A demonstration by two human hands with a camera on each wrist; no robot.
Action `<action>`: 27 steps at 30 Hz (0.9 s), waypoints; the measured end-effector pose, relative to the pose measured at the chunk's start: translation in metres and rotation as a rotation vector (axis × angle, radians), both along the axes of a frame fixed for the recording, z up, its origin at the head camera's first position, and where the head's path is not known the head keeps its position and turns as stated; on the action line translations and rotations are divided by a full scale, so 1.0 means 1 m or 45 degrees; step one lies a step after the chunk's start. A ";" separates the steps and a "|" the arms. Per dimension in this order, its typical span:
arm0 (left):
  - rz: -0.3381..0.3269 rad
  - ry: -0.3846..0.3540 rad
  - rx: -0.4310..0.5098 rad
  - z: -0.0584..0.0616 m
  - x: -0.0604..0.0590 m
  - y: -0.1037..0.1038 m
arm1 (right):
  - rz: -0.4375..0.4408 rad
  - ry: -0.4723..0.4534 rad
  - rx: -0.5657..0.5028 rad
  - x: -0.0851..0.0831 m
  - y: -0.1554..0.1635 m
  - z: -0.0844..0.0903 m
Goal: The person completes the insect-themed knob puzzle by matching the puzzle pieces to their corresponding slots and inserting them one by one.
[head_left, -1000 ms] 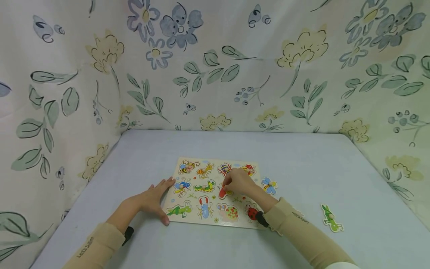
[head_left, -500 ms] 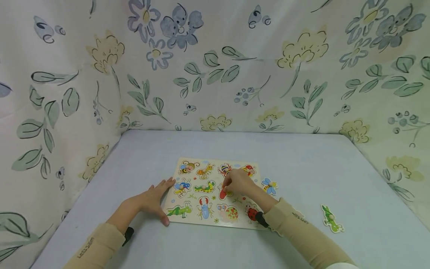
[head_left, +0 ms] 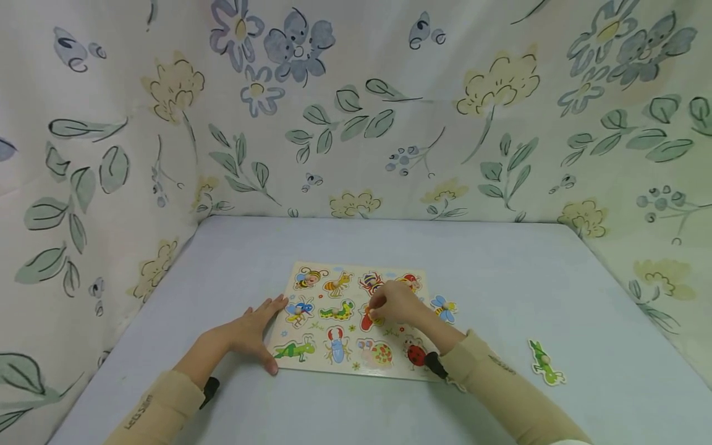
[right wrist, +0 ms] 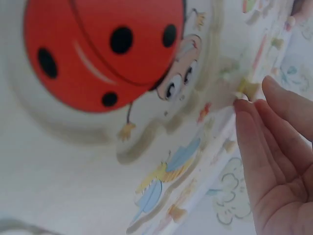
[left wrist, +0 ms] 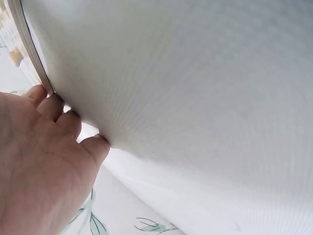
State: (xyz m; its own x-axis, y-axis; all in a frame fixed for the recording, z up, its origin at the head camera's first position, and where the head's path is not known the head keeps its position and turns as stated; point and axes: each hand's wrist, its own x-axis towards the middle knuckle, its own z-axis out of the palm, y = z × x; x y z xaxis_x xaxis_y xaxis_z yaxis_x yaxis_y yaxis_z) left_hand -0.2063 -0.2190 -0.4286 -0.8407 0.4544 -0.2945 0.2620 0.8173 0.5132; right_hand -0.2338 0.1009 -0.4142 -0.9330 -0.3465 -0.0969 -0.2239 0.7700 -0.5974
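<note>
On the pale blue table (head_left: 500,272) lies a wooden insect puzzle board (head_left: 351,318), and both hands are at it. The left hand (head_left: 251,330) lies flat at the board's left edge, its fingers (left wrist: 73,122) spread and nearly straight, tips against the rim, thumb along the near corner; it grasps nothing and only presses there. The right hand (head_left: 396,303) hovers over the middle of the board, its fingers (right wrist: 254,127) bent together and pinching the small knob of a red piece (head_left: 368,320) that sits in the centre row, just right of the green caterpillar (head_left: 337,309). The right wrist view shows the fingertips meeting at a pale peg, with the ladybird piece (right wrist: 105,51) large in the foreground. A dragonfly piece (head_left: 444,307) lies on the table just beside the board's right edge, and a green mantis piece (head_left: 544,363) lies well apart to the right
</note>
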 end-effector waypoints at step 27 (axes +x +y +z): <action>-0.008 -0.011 0.029 -0.001 -0.002 -0.002 | -0.038 0.079 -0.073 0.000 0.065 0.008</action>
